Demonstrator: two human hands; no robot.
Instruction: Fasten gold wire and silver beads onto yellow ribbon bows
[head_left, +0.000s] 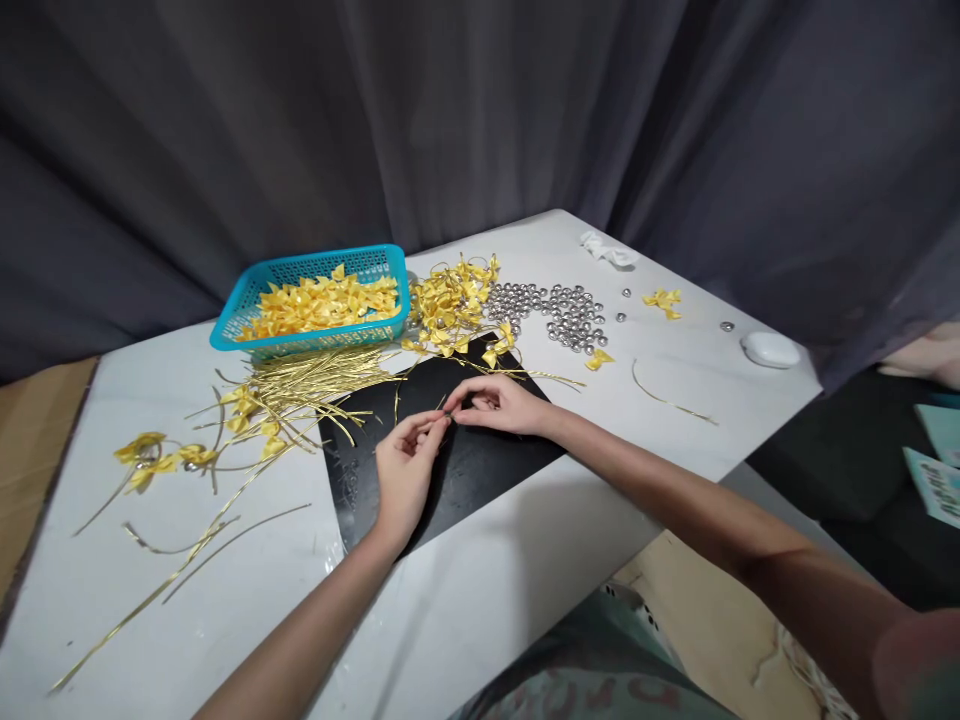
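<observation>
Over the black mat (480,490), my left hand (409,465) and my right hand (499,405) meet at their fingertips. Both are closed in a pinch around one tiny dark, shiny piece (448,413), partly hidden by the fingers; it looks like a small silver bead. A short gold strand shows beside the fingertips. Behind my left hand lies a bundle of gold cords (322,380). Yellow ribbon bows on cords (450,300) are heaped beyond the mat, and loose silver beads (574,315) are spread to their right.
A blue basket (405,290) of yellow ribbon bows (322,305) stands at the back left. More bows (146,460) and loose cords lie on the left of the white table (600,520). A white oval case (770,349), white crumpled cloth (607,250) and single cord (671,402) lie right.
</observation>
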